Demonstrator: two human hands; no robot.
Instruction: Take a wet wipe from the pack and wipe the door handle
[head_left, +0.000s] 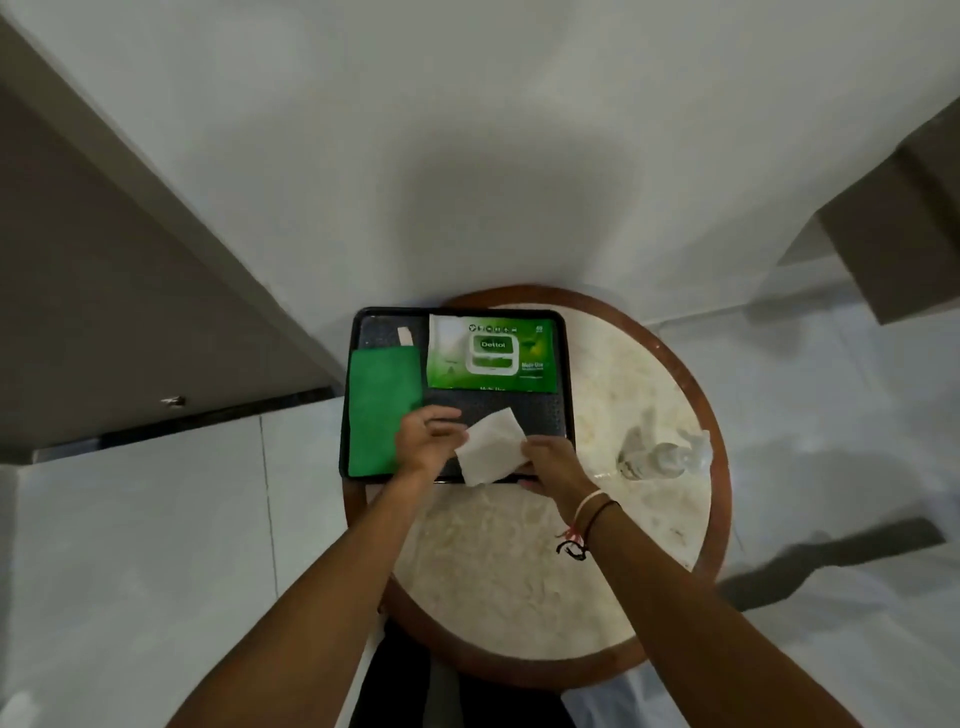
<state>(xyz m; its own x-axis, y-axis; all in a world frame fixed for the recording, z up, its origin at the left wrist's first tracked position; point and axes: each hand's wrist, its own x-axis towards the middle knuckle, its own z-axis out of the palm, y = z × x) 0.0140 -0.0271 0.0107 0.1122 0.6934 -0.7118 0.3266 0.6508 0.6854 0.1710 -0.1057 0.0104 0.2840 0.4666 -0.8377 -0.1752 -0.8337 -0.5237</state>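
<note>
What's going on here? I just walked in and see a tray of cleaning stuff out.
A person stands over a small round table and holds a white wet wipe between both hands, the left hand on one edge and the right hand on the other, just above a dark tray. The green wipe pack lies on the tray with its lid closed, next to a folded green cloth. A clear bottle lies on the table beside the tray. No door handle wiping has begun.
</note>
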